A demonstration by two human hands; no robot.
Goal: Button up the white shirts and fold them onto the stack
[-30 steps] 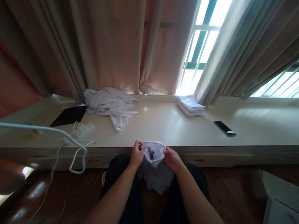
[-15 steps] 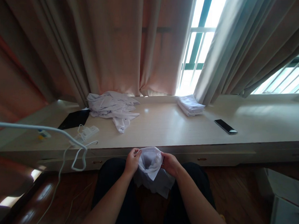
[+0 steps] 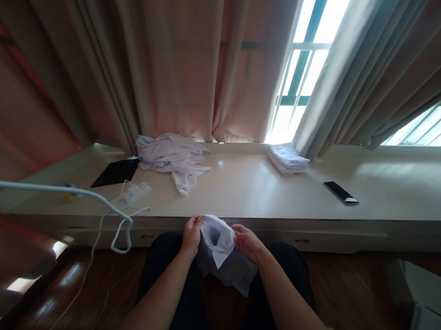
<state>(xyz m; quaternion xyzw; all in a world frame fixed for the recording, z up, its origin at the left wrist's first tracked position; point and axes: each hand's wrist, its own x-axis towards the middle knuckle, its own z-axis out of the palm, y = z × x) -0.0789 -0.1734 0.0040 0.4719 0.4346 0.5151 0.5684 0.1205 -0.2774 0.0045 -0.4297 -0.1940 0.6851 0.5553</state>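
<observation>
A white shirt (image 3: 219, 239) hangs between my knees, its collar-like opening facing up with a pointed flap toward me. My left hand (image 3: 191, 237) is closed on the left edge of that opening, thumb on top. At the right edge, my right hand (image 3: 246, 242) has its bent fingers on the cloth; the fingertips are partly hidden. The lower part of the shirt droops in shadow below my hands.
On the long pale desk (image 3: 237, 186) lie a crumpled white garment pile (image 3: 169, 154), a folded white stack (image 3: 288, 159), a phone (image 3: 341, 193), a black flat object (image 3: 115, 172) and a power strip (image 3: 134, 194). A bent white rod (image 3: 73, 189) crosses from the left. White boxes (image 3: 427, 292) stand at lower right.
The view has turned slightly left. My hands and the shirt's opening have shifted a little left, and the right-hand fingers have changed position on the edge.
</observation>
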